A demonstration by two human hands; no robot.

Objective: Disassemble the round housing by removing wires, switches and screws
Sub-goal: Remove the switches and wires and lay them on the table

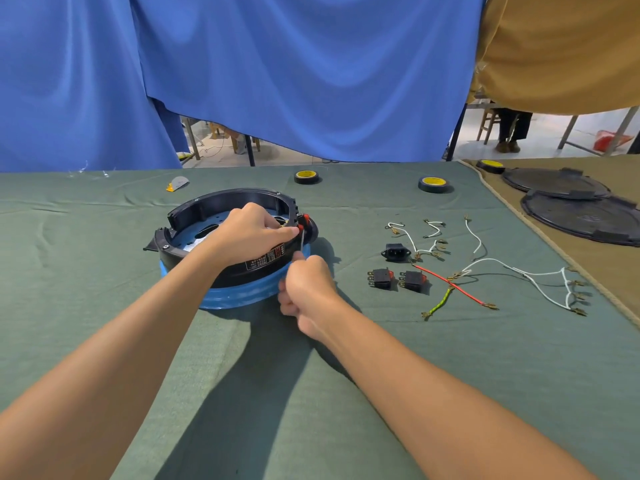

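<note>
Both hands work at the housing's red switch.
The left hand (249, 233) curls over the housing (256, 271) rim beside the switch (303, 221). Just below it, the right hand (306, 285) has its grip closed round a thin tool (302, 242) pointing up at the switch. Loose switches (382, 278) and wires (485, 261) lie on the bench (415, 375), right of both grips.

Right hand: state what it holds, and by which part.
The right hand grips a thin metal tool by its lower end; its tip meets the red switch.
</note>
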